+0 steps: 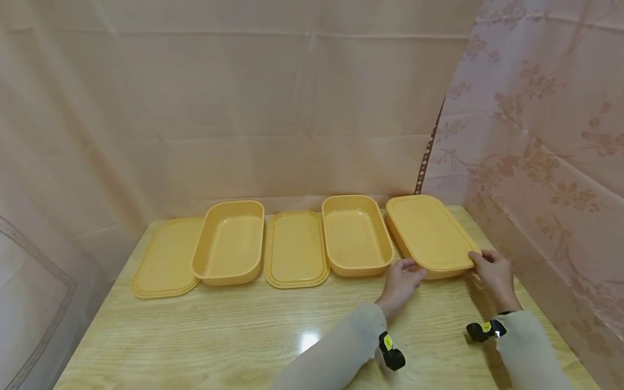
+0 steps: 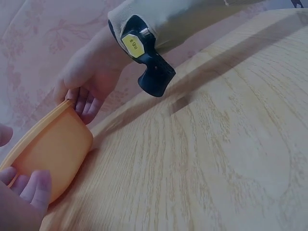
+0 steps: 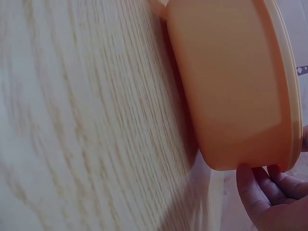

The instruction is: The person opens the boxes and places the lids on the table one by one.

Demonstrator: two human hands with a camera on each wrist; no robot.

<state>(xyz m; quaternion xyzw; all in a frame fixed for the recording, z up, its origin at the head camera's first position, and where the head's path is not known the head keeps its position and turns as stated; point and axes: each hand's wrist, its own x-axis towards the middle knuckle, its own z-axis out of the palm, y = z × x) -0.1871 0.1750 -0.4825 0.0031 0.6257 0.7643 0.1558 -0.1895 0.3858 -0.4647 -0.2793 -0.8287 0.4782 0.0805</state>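
Note:
A yellow lidded food container stands at the right end of the table, its lid lying over the top. At its front left corner, my left hand grips it, fingers against the wall below the rim. My right hand pinches the front right corner, thumb on the lid's edge and fingers below. The right wrist view shows the container's smooth wall and the right fingertips on it. In the left wrist view, the lid's rim runs between both hands. Whether the container's base is lifted I cannot tell.
Left of the held container stands an open yellow container, then a flat lid, another open container and a second lid partly under its edge. Cloth curtains hang behind the wooden table and along its right side.

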